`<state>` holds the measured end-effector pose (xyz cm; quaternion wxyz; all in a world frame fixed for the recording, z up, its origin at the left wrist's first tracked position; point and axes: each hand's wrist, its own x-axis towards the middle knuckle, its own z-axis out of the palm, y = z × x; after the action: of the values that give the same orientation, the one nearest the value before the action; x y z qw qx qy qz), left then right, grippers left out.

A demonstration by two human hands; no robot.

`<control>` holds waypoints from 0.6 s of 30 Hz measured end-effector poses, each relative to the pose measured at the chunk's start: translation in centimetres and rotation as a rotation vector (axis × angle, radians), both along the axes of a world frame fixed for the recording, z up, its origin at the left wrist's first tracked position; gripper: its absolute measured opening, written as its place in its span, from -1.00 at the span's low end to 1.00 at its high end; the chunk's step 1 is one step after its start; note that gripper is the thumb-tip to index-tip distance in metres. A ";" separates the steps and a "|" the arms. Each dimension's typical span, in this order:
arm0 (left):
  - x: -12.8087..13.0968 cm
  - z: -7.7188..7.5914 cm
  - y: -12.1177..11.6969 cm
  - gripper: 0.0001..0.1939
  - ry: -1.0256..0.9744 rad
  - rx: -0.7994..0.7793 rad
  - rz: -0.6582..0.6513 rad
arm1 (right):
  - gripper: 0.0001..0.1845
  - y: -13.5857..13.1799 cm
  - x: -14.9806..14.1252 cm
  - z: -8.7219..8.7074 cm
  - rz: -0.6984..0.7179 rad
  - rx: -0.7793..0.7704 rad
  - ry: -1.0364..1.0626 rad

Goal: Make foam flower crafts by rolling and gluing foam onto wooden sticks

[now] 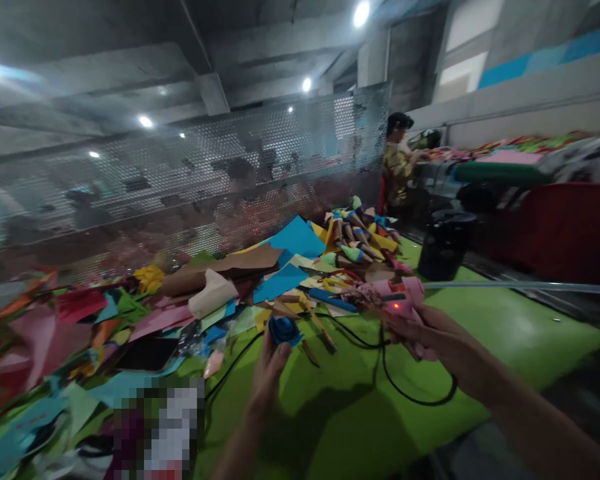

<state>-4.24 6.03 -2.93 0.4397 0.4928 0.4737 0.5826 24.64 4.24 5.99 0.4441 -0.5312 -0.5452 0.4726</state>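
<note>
Concrete beams and small bright lights fill the top of the frame, above a perforated metal screen that slants across behind a green tabletop. Just below the centre of the frame, my left hand pinches a blue paper rose between thumb and fingers, holding it up over the table. Right of centre, my right hand is wrapped around a pink glue gun, its small red light glowing and its nozzle end pointing left, apart from the rose. From the back of the gun a long clear glue stick runs to the right edge, and a black cable loops beneath my wrist. Coloured paper scraps crowd the left side, with a dark phone lying among them. Towards the upper centre, a blue paper sheet lies beside a pile of paper cones. Right of those stands a dark container, and beyond it, at upper right, another person is near a heaped table.
</note>
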 end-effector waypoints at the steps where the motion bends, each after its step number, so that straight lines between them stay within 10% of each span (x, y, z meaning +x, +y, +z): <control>1: -0.2 -0.1 0.1 -0.50 0.000 0.003 -0.010 | -0.47 0.2 0.7 -0.2 -0.046 0.011 0.010; 8: 0.0 -0.1 0.0 -0.35 -0.038 0.022 -0.072 | -0.36 2.7 7.0 -3.5 -0.455 0.033 -0.195; 18: 0.3 0.8 -0.7 -0.37 0.006 0.042 -0.096 | -0.59 3.5 10.7 -5.1 -0.395 -0.044 -0.875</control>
<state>-3.94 5.37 -2.14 0.4553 0.5257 0.4384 0.5693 35.33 7.77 0.87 0.2427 -0.7829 -0.5595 0.1230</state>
